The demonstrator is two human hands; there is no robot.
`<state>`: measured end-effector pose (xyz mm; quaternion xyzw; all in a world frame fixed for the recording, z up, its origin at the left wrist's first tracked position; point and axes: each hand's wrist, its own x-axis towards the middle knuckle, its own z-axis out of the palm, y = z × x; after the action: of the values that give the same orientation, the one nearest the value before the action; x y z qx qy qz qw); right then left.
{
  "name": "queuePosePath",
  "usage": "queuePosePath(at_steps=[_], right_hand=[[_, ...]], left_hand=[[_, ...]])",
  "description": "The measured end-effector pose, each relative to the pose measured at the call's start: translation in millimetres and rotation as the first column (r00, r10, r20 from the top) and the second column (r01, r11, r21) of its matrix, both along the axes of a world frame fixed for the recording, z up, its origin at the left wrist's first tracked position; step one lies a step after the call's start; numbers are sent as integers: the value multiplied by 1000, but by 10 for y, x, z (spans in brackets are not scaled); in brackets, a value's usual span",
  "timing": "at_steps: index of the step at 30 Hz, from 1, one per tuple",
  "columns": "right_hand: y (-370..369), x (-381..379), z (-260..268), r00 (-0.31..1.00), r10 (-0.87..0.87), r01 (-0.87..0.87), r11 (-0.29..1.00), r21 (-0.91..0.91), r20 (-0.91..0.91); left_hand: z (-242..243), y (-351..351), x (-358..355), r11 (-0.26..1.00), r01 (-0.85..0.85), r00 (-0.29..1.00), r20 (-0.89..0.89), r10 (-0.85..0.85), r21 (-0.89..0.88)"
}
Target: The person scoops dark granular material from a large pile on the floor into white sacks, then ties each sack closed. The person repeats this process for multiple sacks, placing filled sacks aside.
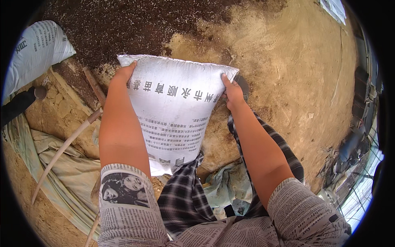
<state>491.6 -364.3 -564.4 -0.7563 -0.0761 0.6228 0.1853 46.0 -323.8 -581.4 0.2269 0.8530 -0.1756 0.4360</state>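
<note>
Before me is a full white woven plastic sack (172,108) with dark printed writing, its stitched edge pointing away from me. My left hand (127,71) grips its far left corner, with the thumb on top of the sack. At the far right corner my right hand (231,89) holds on, thumb on the upper face and fingers around the side. The sack's near end lies against my leg in checked trousers (185,197). Whether its underside touches the ground is hidden.
Dark, speckled loose material (139,27) covers the ground ahead. Another printed sack (40,52) lies at the left, near a dark sleeve or trouser leg. A pale hose (61,151) curves over a crumpled tarp (58,166). Dark objects (359,92) line the right rim.
</note>
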Motion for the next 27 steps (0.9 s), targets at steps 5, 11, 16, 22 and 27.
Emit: queuePosePath(at_steps=[5,11,16,22,27], right_hand=[[-211,-15,689,985,-141,148,986,76,-99],[-812,157,2660,981,-11,7,1000,-21,-195],[-643,261,4516,791,521,-438,849,297,-322],[-124,355,6157,538,792,-617,604,505,-289],[-85,437,5855,441,897,-617,335,712,-40]], left_hand=[[771,-707,111,957,-64,998,26,59,282],[3605,-2545,415,612,-552,827,282,486,566],[5770,-3631,888,555,-669,705,183,686,495],[7084,-4022,1414,201,-696,530,304,792,690],[6292,-4300,1478,266,-829,367,120,923,492]])
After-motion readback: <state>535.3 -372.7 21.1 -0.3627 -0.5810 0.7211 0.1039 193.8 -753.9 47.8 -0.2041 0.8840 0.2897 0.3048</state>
